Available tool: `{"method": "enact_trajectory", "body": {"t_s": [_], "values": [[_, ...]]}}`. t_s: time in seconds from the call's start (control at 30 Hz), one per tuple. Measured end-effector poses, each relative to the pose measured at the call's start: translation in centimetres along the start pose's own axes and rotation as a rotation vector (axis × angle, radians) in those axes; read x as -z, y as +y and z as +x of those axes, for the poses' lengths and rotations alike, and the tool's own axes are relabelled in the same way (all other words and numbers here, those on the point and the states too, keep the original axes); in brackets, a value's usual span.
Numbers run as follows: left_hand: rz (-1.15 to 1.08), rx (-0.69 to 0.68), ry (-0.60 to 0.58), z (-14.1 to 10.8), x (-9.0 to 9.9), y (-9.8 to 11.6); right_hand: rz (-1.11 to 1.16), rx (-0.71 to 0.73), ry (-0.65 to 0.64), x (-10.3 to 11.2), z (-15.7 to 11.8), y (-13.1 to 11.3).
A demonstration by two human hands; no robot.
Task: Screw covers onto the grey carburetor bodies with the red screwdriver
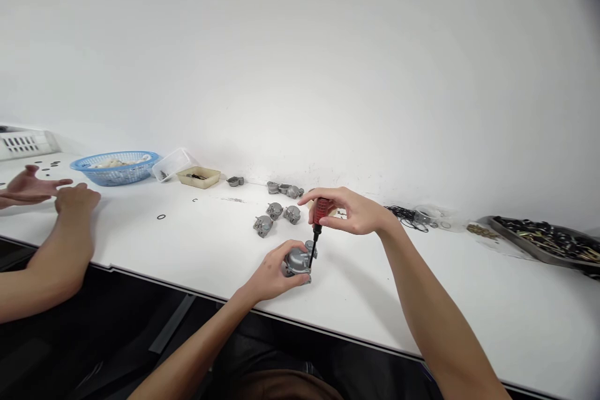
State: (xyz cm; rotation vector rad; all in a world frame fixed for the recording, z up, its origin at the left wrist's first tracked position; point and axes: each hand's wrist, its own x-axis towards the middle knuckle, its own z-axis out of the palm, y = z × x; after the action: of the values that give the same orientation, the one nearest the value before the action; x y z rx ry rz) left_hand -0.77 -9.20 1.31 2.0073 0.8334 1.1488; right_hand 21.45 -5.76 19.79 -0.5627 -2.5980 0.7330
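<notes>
My left hand [276, 272] is closed around a grey metal carburetor [297, 259] on the white table, thumb at its near side and fingers over the far side. In my right hand [351, 212] is a screwdriver [321, 211] with a red handle and a dark shaft, held nearly upright. Its tip meets the right edge of the carburetor; the screw under it is too small to make out. Just beyond stand several similar grey carburetors [274, 210], and a further group of metal parts [285, 189] lies near the wall.
A co-worker's hands [77, 200] are over the table at left, near a blue basket [115, 178]. Beside it are a clear tub [174, 164] and a yellowish tray [199, 178]. On the right lie black rings [407, 215] and a metal tray [520, 244] of small parts.
</notes>
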Motion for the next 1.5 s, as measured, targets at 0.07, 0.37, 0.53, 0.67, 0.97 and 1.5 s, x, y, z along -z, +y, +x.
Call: {"method": "enact_trajectory", "body": {"t_s": [0.07, 0.37, 0.53, 0.67, 0.97, 1.5], "values": [[-0.006, -0.001, -0.001, 0.0, 0.0, 0.0, -0.021, -0.025, 0.013, 0.0, 0.0, 0.0], [-0.034, -0.005, -0.008, 0.1, 0.1, 0.1, -0.072, -0.143, 0.035, -0.1, 0.3, 0.2], [-0.035, -0.001, -0.01, 0.0, 0.0, 0.0, -0.085, -0.154, 0.036, 0.0, 0.3, 0.0], [-0.036, 0.0, -0.013, 0.0, 0.0, -0.2, -0.108, -0.142, 0.044, -0.1, 0.4, 0.0], [-0.045, -0.01, -0.017, 0.1, 0.0, -0.3, -0.126, -0.031, 0.005, -0.4, 0.1, -0.8], [-0.046, 0.018, -0.013, 0.0, -0.1, -1.1, -0.331, -0.001, 0.052, -1.1, 0.0, -2.4]]}}
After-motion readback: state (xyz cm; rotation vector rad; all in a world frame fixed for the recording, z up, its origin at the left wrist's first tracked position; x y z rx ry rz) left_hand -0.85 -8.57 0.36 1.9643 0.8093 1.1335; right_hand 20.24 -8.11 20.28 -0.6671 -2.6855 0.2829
